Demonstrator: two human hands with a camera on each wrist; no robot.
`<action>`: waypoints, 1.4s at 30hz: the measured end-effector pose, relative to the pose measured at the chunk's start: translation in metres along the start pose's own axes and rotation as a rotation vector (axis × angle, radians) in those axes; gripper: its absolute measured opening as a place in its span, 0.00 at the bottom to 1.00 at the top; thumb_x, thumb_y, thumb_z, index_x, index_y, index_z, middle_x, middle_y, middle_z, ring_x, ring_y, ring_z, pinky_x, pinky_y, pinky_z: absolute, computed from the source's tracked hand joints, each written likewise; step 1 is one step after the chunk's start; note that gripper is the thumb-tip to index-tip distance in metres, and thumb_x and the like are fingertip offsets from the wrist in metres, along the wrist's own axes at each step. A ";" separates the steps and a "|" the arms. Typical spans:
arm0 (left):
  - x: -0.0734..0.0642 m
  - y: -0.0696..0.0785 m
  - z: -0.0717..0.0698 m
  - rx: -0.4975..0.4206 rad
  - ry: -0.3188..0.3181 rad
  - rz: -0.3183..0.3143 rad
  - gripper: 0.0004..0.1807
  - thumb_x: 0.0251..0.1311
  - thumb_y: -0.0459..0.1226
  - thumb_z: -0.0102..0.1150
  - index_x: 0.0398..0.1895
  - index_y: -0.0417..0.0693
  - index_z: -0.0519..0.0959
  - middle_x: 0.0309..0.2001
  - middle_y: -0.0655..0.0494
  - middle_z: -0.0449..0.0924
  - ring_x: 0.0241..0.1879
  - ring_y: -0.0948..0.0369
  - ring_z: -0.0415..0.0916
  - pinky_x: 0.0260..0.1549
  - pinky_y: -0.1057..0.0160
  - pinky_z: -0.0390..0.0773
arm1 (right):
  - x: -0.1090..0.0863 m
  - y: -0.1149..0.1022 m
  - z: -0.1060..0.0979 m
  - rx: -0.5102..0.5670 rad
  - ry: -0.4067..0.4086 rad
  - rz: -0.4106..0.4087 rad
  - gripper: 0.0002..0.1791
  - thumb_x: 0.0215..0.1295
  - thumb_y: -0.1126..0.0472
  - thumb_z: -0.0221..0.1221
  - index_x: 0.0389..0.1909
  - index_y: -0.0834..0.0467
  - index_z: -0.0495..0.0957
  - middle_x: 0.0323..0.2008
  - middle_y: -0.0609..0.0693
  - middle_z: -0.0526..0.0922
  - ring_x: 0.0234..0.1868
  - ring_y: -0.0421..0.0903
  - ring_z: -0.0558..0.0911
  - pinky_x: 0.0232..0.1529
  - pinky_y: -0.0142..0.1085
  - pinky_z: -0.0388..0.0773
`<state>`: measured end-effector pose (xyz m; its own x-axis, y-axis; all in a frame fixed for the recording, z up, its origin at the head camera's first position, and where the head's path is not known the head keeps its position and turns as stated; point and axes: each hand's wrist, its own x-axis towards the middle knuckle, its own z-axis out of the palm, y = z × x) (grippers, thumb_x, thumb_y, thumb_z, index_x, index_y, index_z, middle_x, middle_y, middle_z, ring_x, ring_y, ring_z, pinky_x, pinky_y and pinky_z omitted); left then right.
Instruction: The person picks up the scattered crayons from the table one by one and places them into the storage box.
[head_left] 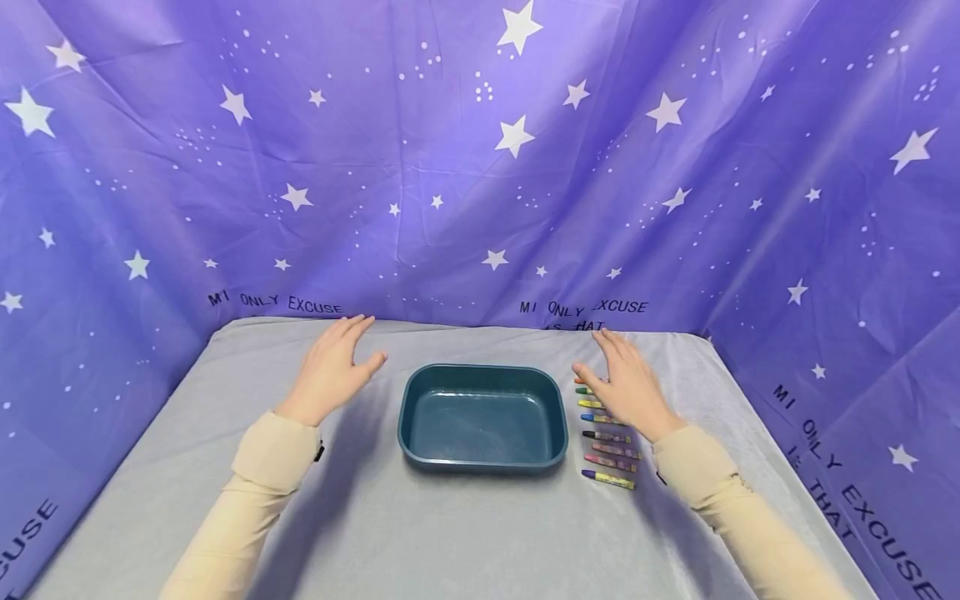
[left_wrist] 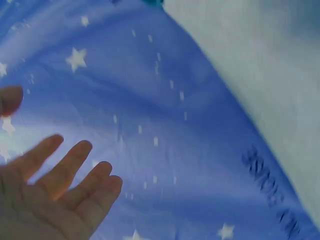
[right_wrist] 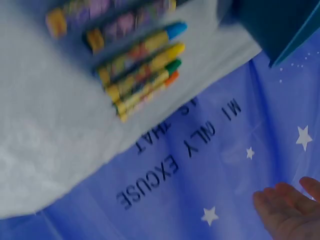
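Observation:
A dark teal rectangular tray (head_left: 480,463) with rounded corners lies in the middle of the table in the head view. Right of it, several crayons (head_left: 609,479) form a column, their coloured tips pointing left toward the tray. The left hand (head_left: 330,371) hovers left of the tray, fingers extended and thumb apart, holding nothing. Over the far end of the crayons is the right hand (head_left: 626,383), its fingers also extended and nothing held; it hides part of some crayons. The right wrist view shows orange, green, yellow and blue crayon tips (right_wrist: 176,30) up close.
A grey cloth (head_left: 480,542) covers the table. Behind and at both sides hangs a purple curtain (head_left: 450,167) with white stars and black lettering, meeting the table's far edge. Both forearms wear beige sleeves (head_left: 240,500).

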<state>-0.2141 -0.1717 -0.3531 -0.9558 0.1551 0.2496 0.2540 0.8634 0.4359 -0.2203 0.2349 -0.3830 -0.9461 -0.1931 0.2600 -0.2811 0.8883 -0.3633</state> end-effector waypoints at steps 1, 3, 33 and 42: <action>-0.004 0.001 0.002 -0.029 0.021 -0.004 0.32 0.58 0.47 0.54 0.65 0.42 0.64 0.64 0.40 0.62 0.65 0.42 0.56 0.61 0.40 0.58 | -0.003 -0.001 0.002 0.020 0.011 -0.001 0.40 0.64 0.38 0.47 0.67 0.63 0.57 0.67 0.64 0.58 0.67 0.63 0.57 0.66 0.58 0.52; -0.012 0.003 0.007 -0.097 0.066 -0.017 0.29 0.57 0.45 0.55 0.62 0.42 0.68 0.61 0.42 0.69 0.61 0.44 0.64 0.59 0.43 0.63 | -0.008 -0.002 0.005 0.062 0.034 0.004 0.37 0.64 0.41 0.49 0.65 0.63 0.61 0.65 0.63 0.62 0.65 0.62 0.61 0.64 0.57 0.55; -0.026 -0.030 0.113 -0.851 -0.122 -0.200 0.30 0.59 0.33 0.56 0.64 0.33 0.62 0.65 0.38 0.61 0.63 0.48 0.62 0.62 0.58 0.64 | -0.045 0.007 0.033 0.218 0.037 0.019 0.20 0.61 0.58 0.57 0.54 0.57 0.75 0.51 0.56 0.79 0.52 0.56 0.78 0.52 0.51 0.74; -0.021 -0.029 0.124 -0.978 -0.179 -0.247 0.38 0.55 0.30 0.59 0.68 0.37 0.55 0.67 0.39 0.57 0.67 0.50 0.56 0.60 0.62 0.66 | -0.053 0.011 0.036 0.233 0.030 0.038 0.19 0.61 0.58 0.57 0.52 0.61 0.77 0.49 0.59 0.80 0.48 0.57 0.79 0.50 0.51 0.75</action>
<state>-0.2193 -0.1403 -0.4783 -0.9856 0.1643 -0.0403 -0.0199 0.1237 0.9921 -0.1788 0.2399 -0.4332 -0.9523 -0.1461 0.2678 -0.2787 0.7737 -0.5689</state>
